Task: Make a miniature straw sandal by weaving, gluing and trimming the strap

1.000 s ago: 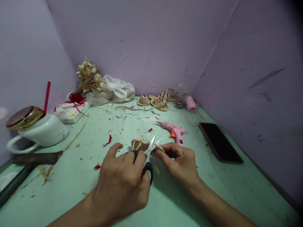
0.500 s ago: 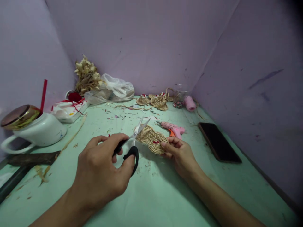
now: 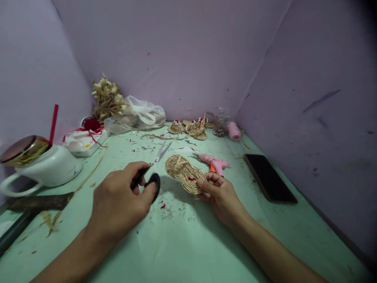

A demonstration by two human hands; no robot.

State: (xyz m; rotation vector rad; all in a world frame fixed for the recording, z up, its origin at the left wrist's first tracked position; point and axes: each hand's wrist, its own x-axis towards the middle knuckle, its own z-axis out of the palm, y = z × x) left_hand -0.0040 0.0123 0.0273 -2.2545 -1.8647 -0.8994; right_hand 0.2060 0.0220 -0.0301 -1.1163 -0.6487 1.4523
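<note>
My left hand (image 3: pixel 122 198) grips black-handled scissors (image 3: pixel 159 157), thumb and fingers in the loops. Their blades are slightly apart and point away from me. To their right, my right hand (image 3: pixel 222 196) pinches the near end of a braided straw piece (image 3: pixel 184 173) between thumb and fingers. The piece has two rounded, coiled ends and a narrower middle, like a small slipper sole. A bit of red thread (image 3: pixel 192 179) shows on its near end. Scissors and straw piece are apart. Small clippings and a red scrap (image 3: pixel 163 206) lie on the table below.
A pink glue gun (image 3: pixel 213 163) lies just beyond my right hand, a phone (image 3: pixel 269 179) farther right. Small straw slippers (image 3: pixel 194 129), a pink thread spool (image 3: pixel 233 131) and a plastic bag (image 3: pixel 141 114) sit at the back. A white mug (image 3: pixel 50 165) and a hammer (image 3: pixel 38 202) are left.
My left hand has drawn the scissors left, away from the straw piece. The straw piece stays in my right hand, its far end now uncovered. A red scrap now shows on the table.
</note>
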